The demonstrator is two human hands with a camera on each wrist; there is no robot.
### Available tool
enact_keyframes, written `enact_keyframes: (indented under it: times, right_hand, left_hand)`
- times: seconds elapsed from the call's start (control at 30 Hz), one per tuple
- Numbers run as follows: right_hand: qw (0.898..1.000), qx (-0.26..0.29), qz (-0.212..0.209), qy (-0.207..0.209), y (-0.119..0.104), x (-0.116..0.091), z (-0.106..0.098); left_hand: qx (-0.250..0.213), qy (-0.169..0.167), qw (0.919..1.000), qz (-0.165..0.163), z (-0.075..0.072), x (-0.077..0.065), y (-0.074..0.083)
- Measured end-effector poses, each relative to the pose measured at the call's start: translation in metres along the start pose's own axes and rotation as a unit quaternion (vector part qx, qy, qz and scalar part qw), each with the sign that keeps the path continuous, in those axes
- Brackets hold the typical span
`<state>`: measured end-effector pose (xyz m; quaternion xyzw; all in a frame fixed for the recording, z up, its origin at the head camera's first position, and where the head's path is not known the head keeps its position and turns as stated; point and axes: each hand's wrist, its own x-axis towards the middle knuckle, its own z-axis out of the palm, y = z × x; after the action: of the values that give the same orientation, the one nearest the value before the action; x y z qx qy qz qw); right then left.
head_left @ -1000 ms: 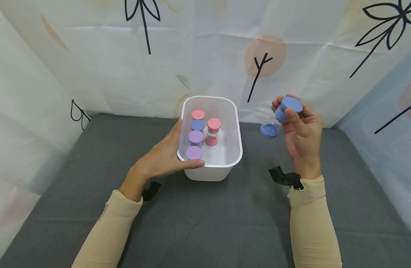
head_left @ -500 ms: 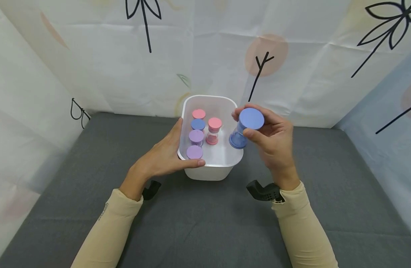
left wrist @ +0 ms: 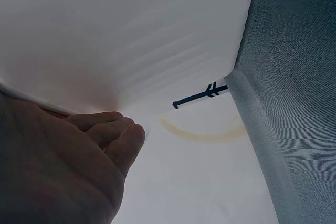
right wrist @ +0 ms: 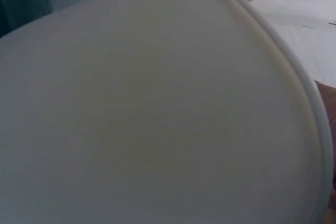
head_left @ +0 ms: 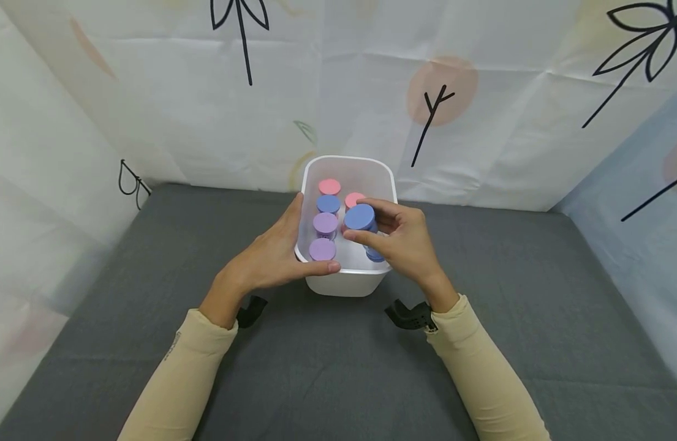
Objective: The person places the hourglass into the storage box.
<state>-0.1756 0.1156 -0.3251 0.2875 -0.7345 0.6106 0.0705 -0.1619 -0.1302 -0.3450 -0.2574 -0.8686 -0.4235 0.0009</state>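
Note:
In the head view my right hand [head_left: 407,242] holds a blue-capped sand timer [head_left: 359,217] between thumb and fingers. The timer is tilted inside the white plastic bin [head_left: 351,285], its lower cap towards the bin's front right. My left hand [head_left: 266,254] holds the bin's front left corner, the thumb along the front rim and the fingers against the outer left wall. In the left wrist view the fingers [left wrist: 126,145] touch that wall from outside. A row along the bin's left side has a pink timer [head_left: 329,187], a blue timer [head_left: 328,204] and purple timers [head_left: 325,224]. Another pink timer [head_left: 354,200] is partly hidden.
The bin stands on a dark grey cloth-covered table [head_left: 338,367], near the back edge. A white patterned fabric backdrop [head_left: 360,92] rises behind it, with more fabric on both sides. The bin's wall [right wrist: 157,103] fills most of the right wrist view.
My right hand has moved left from beside the bin to inside it, carrying the blue sand timer. My left hand has stayed at the bin's corner.

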Motion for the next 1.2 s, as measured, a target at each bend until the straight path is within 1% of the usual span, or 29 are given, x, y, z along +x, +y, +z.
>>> enact_keyframes:
  times: [0.07, 0.17, 0.23, 0.27, 0.33, 0.43, 0.7, 0.87, 1.07, 1.2]
  right_hand:
    - [1.000, -0.017, 0.017, -0.005, -0.002, 0.001, 0.000]
    - [0.997, -0.055, 0.044, -0.023, -0.004, 0.004, -0.002]
    - [0.993, -0.085, 0.067, -0.043, -0.006, 0.008, -0.004]
    - [0.990, -0.101, 0.078, -0.055, -0.007, 0.011, -0.005]
    - [0.983, -0.136, 0.100, -0.077, -0.010, 0.016, -0.006]
    - [0.969, -0.184, 0.121, -0.109, -0.013, 0.022, -0.006]
    - [0.936, -0.290, 0.130, -0.151, -0.013, 0.028, 0.000]
    - [0.922, -0.316, 0.143, -0.171, -0.015, 0.029, 0.004]
    - [0.914, -0.329, 0.151, -0.181, -0.015, 0.030, 0.007]
    - [0.912, -0.332, 0.157, -0.184, -0.015, 0.031, 0.009]
  left_hand:
    - [-0.003, 0.002, 1.0000, 0.002, 0.001, 0.000, 0.000]
    - [-0.003, 0.002, 1.0000, 0.002, 0.002, 0.001, 0.001]
    - [-0.004, 0.002, 1.0000, 0.006, 0.002, 0.001, 0.001]
    - [-0.003, 0.002, 1.0000, 0.003, 0.002, 0.001, 0.001]
    - [-0.001, 0.002, 1.0000, 0.001, 0.002, 0.001, 0.001]
    - [0.004, 0.001, 1.0000, -0.006, 0.001, 0.000, 0.002]
    - [0.015, -0.005, 0.9997, -0.018, 0.000, 0.000, 0.002]
    - [0.015, -0.008, 0.9996, -0.021, 0.000, -0.001, 0.001]
    - [0.012, -0.006, 0.9997, -0.019, 0.000, -0.001, 0.000]
    - [0.012, -0.005, 0.9998, -0.016, -0.001, -0.002, 0.000]
